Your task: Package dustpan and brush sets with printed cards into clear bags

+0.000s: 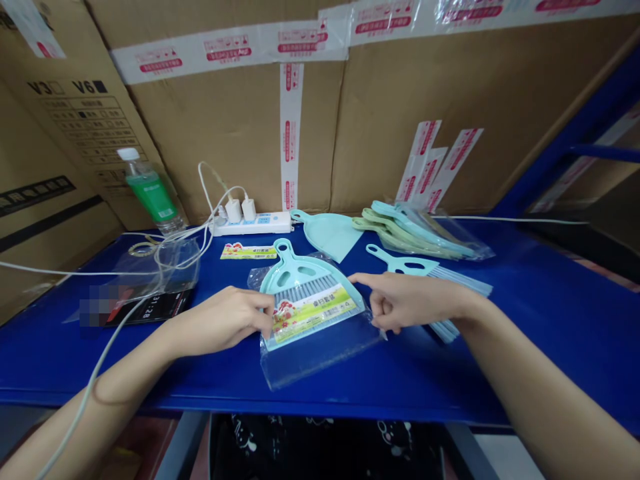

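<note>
A light-blue dustpan [300,264] lies in front of me with a grey-bristled brush [300,288] and a yellow-green printed card [315,312] on it. A clear plastic bag [320,360] sits around this set, its loose end spread towards me. My left hand [235,319] is closed at the left edge, its curled fingers on the bag beside the card. My right hand [405,297] rests at the right edge. Its index finger points out against the dustpan's rim, while the other fingers are curled at a corner of the bag.
Behind lie another dustpan [330,233], a loose card [250,251] and several bagged sets [420,230]. Loose brushes [450,270] lie partly beneath my right arm. A power strip [255,223] with white cables, a bottle [155,193] and a dark clock display [150,308] stand left.
</note>
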The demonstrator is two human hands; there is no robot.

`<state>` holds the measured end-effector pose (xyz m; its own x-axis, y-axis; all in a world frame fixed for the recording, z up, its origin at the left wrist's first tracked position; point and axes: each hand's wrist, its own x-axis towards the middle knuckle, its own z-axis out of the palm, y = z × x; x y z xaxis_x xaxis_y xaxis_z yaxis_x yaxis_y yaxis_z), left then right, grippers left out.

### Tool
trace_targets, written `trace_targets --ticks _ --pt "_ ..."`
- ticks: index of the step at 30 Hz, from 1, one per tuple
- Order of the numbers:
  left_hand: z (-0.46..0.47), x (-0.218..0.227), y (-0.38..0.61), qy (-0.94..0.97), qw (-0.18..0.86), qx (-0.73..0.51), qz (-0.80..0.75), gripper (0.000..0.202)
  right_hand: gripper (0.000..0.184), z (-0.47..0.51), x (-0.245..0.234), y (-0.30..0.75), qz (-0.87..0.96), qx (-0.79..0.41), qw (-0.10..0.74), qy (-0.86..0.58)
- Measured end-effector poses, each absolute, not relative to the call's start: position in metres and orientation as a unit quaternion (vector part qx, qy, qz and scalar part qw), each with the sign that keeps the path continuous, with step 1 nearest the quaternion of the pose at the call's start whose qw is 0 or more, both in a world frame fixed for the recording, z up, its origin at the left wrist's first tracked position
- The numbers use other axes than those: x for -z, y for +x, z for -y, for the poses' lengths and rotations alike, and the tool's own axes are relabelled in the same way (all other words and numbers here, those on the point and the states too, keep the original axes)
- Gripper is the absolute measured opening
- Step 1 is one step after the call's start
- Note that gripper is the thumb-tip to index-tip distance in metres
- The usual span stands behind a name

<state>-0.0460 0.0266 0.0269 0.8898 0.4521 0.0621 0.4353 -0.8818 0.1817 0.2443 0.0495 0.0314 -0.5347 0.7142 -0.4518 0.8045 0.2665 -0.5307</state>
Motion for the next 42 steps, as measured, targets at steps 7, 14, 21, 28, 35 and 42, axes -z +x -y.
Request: trace_targets --ticks 7,14,21,28,35,42 --pt "-0.027 -0.026 -0.046 0.968 0.080 -0.054 -0.233 0.038 0.063 -0.053 -0.032 0.252 -0.829 0.363 0.043 0.423" --pt "-0.025 -0.028 -0.045 0.969 0.072 -0.049 -0.230 0.040 0.055 -0.065 -0.024 0.242 -0.791 0.368 -0.059 0.486" --pt "-0.027 -0.028 -0.044 0.970 0.038 -0.062 -0.234 0.041 0.067 -0.062 -0.022 0.241 -0.814 0.345 -0.026 0.467" --pt "-0.030 -0.024 -0.045 0.965 0.003 -0.074 -0.250 0.041 0.070 -0.053 -0.031 0.240 -0.835 0.296 0.017 0.463" --pt "-0.030 -0.021 -0.045 0.963 -0.031 -0.077 -0.255 0.041 0.073 -0.049 -0.030 0.241 -0.841 0.319 0.030 0.435" --pt "-0.030 -0.022 -0.043 0.966 -0.067 -0.078 -0.236 0.043 0.068 -0.048 -0.031 0.241 -0.831 0.332 0.038 0.445"
